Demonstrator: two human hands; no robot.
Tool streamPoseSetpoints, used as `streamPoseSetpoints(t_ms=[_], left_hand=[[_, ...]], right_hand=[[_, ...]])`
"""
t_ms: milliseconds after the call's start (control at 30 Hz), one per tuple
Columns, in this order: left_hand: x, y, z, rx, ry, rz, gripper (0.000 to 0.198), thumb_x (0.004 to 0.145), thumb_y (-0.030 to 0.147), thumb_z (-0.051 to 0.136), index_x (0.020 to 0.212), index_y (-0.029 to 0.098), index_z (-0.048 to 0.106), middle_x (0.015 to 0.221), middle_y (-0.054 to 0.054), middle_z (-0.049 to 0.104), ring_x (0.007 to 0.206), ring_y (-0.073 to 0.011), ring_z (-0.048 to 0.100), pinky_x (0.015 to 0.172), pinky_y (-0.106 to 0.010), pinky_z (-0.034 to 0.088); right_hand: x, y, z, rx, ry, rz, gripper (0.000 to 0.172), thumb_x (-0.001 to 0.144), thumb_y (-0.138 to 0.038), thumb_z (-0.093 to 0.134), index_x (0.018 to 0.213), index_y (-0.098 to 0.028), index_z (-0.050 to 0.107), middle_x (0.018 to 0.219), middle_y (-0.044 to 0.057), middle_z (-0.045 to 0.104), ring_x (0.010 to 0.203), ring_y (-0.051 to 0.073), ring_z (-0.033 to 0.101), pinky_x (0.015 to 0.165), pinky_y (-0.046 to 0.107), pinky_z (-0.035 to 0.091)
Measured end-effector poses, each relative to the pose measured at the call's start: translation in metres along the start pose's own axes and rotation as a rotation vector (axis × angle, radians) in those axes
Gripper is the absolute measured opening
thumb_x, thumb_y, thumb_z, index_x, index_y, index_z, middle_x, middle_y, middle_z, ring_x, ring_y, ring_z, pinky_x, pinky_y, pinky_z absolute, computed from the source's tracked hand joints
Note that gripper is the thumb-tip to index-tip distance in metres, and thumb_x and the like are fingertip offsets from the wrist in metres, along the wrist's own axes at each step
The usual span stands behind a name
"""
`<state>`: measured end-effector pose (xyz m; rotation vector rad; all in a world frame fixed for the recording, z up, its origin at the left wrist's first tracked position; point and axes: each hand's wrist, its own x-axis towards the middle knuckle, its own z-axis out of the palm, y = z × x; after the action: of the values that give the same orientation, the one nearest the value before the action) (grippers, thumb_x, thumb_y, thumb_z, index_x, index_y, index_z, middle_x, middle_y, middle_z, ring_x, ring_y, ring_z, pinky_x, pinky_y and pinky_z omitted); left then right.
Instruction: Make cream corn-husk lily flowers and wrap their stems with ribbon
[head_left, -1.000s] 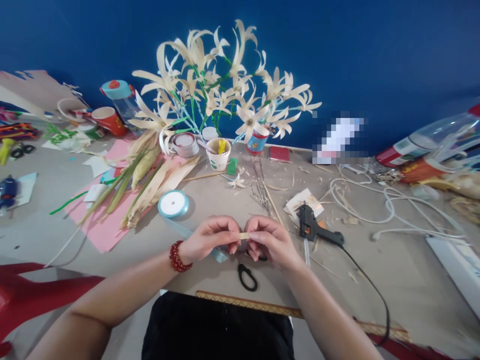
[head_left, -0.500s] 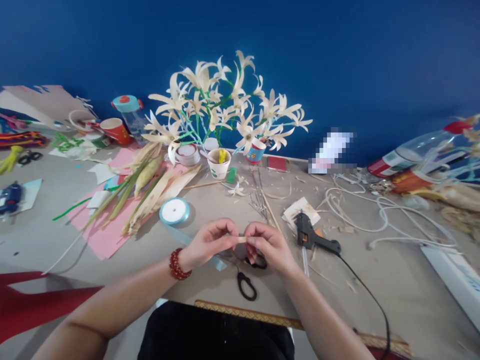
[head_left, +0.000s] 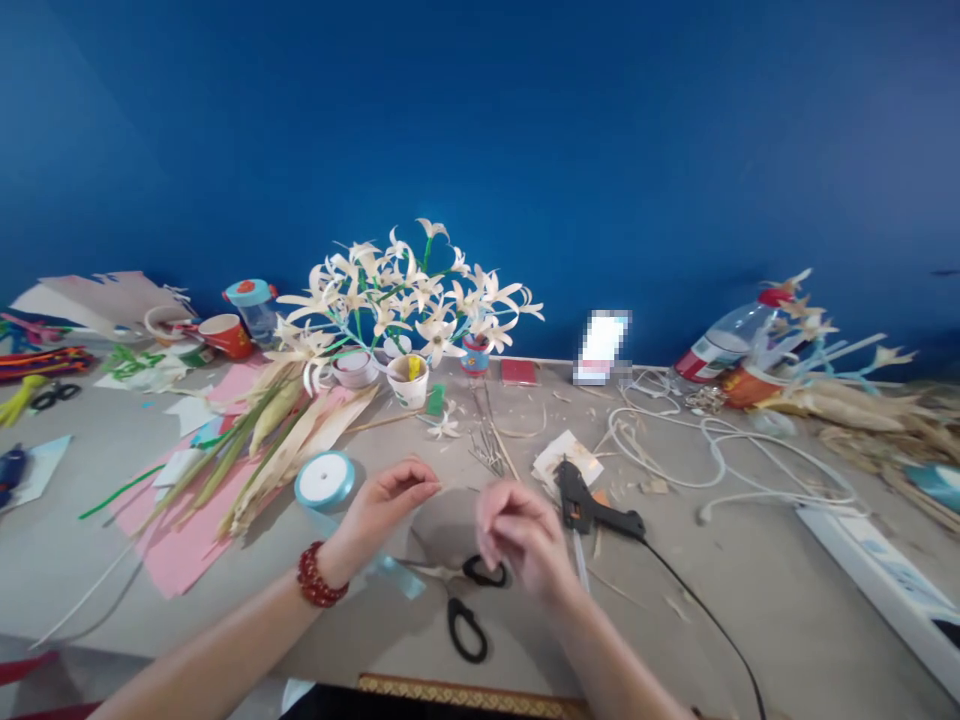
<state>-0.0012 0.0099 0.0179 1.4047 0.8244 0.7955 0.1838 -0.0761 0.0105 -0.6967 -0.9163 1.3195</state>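
Note:
My left hand (head_left: pixel 394 503), with a red beaded bracelet (head_left: pixel 322 575) at its wrist, is closed in a pinch. Whatever its fingertips hold is too small to make out. Apart from it, my right hand (head_left: pixel 523 537) is smeared by motion, its fingers curled and their grip unclear. Black-handled scissors (head_left: pixel 467 630) lie on the table below and between the hands. A roll of light blue ribbon (head_left: pixel 325 480) is beside my left hand, its loose end (head_left: pixel 401 577) running under the wrist. Right of my right hand lies a black glue gun (head_left: pixel 581 500).
Pale handmade flowers (head_left: pixel 439 340) on green stems stand at the back near a paper cup (head_left: pixel 409 382). Dried husks (head_left: pixel 277 450) lie on pink paper (head_left: pixel 169 550) at left. A white cable (head_left: pixel 720 440), a bottle (head_left: pixel 720 345) and a power strip (head_left: pixel 885 590) are at right.
My hands have drawn apart; earlier both pinched a small pale strip between them. The whole view has tilted up and turned right, so the table things appear lower and further left.

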Motion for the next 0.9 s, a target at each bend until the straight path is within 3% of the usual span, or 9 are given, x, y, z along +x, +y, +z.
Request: streamPoseSetpoints(t_ms=[67, 167, 300, 400, 567, 900], left_hand=[[0.002, 0.007, 0.0, 0.132, -0.021, -0.038, 0.019, 0.083, 0.035, 0.068, 0.087, 0.017, 0.07, 0.085, -0.002, 0.067, 0.083, -0.0163, 0.058, 0.076, -0.026, 0.047], [0.013, 0.008, -0.003, 0.354, -0.039, 0.017, 0.02, 0.085, 0.035, 0.065, 0.092, 0.017, 0.068, 0.086, -0.002, 0.069, 0.082, -0.0172, 0.061, 0.074, -0.027, 0.048], [0.041, -0.006, -0.005, 0.754, -0.069, 0.257, 0.013, 0.089, 0.027, 0.058, 0.088, 0.018, 0.067, 0.088, -0.003, 0.069, 0.084, -0.0183, 0.062, 0.077, -0.028, 0.047], [0.062, -0.014, -0.006, 1.0, -0.06, 0.329, 0.014, 0.09, 0.024, 0.055, 0.084, 0.018, 0.067, 0.092, -0.005, 0.068, 0.089, -0.0198, 0.062, 0.08, -0.031, 0.047], [0.075, -0.015, -0.005, 1.098, -0.031, 0.36, 0.017, 0.091, 0.023, 0.053, 0.084, 0.019, 0.067, 0.09, -0.007, 0.066, 0.09, -0.0226, 0.06, 0.083, -0.035, 0.045], [0.088, -0.001, 0.015, 1.107, -0.154, 0.433, 0.016, 0.093, 0.025, 0.052, 0.087, 0.02, 0.065, 0.089, -0.003, 0.066, 0.088, -0.0193, 0.061, 0.082, -0.032, 0.045]], right_hand=[[-0.007, 0.008, 0.007, -0.13, -0.155, 0.1, 0.013, 0.082, -0.028, 0.064, 0.077, -0.017, 0.063, 0.064, -0.002, 0.056, 0.046, 0.009, 0.049, 0.046, 0.021, 0.038], [-0.01, 0.011, 0.015, -0.307, -0.294, 0.105, 0.016, 0.083, -0.031, 0.062, 0.075, -0.017, 0.062, 0.064, -0.001, 0.055, 0.051, 0.011, 0.05, 0.049, 0.021, 0.04], [-0.006, 0.006, 0.017, -0.434, -0.303, 0.033, 0.014, 0.082, -0.027, 0.059, 0.073, -0.018, 0.062, 0.06, -0.002, 0.054, 0.053, 0.011, 0.049, 0.049, 0.02, 0.037], [-0.004, 0.008, 0.016, -0.516, -0.306, -0.015, 0.01, 0.079, -0.021, 0.057, 0.071, -0.017, 0.061, 0.059, -0.003, 0.054, 0.055, 0.011, 0.049, 0.053, 0.021, 0.038], [-0.005, 0.018, 0.015, -0.674, -0.377, -0.056, 0.006, 0.076, -0.016, 0.055, 0.071, -0.019, 0.059, 0.063, -0.003, 0.055, 0.057, 0.011, 0.051, 0.058, 0.021, 0.039], [-0.004, 0.024, 0.014, -0.761, -0.41, -0.08, 0.005, 0.07, -0.018, 0.062, 0.074, -0.02, 0.063, 0.062, -0.005, 0.055, 0.056, 0.011, 0.052, 0.057, 0.018, 0.039]])
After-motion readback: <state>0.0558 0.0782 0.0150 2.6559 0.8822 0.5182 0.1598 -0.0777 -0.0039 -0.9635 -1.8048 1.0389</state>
